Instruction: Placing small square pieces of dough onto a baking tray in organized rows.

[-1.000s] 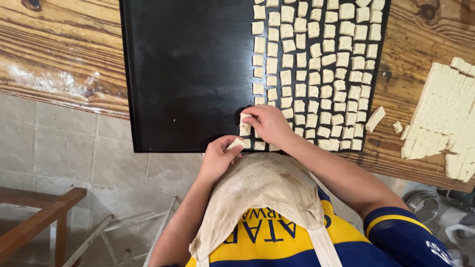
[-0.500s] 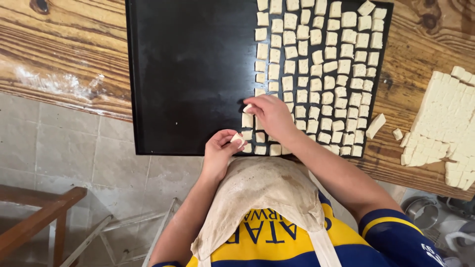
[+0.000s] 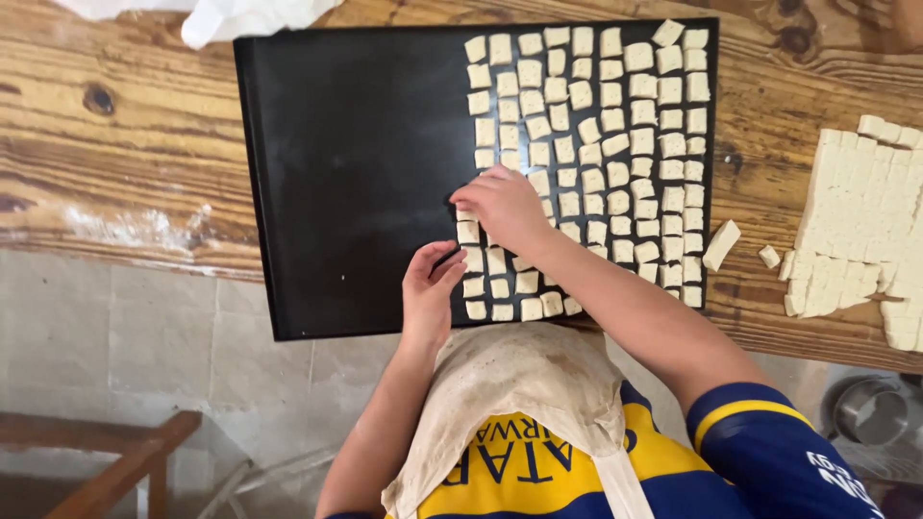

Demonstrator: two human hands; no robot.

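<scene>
While pressed fingers-down on the black baking tray [image 3: 356,173], right hand [image 3: 505,204] covers a few pale dough squares [image 3: 586,144] at the left edge of the laid-out block; fingers drawn together, though whether a piece sits pinched under them cannot be told. Left hand [image 3: 431,288] just at 7 o'clock of it, fingers loosely curled and tips resting beside the near-row squares, apparently holding nothing. Squares fanning out from the right hand toward 12, 2 and 4 o'clock, in rough rows filling the right half of the tray, with a short row at 6 o'clock along the near rim between the two hands. Left half of the tray, toward 9 o'clock, bare and dark. Off the tray at 3 o'clock, two loose pieces [image 3: 721,244] on the wooden table [image 3: 125,135], and farther the same way a scored slab of dough [image 3: 865,221], partly cut into cubes. White cloth [image 3: 250,13] at 11 o'clock, beyond the far rim. Pale apron [image 3: 519,384] over a blue and yellow shirt [image 3: 750,452] at 6 o'clock, nearest the camera. Wooden stool [image 3: 106,461] low at 8 o'clock on the tiled floor.
</scene>
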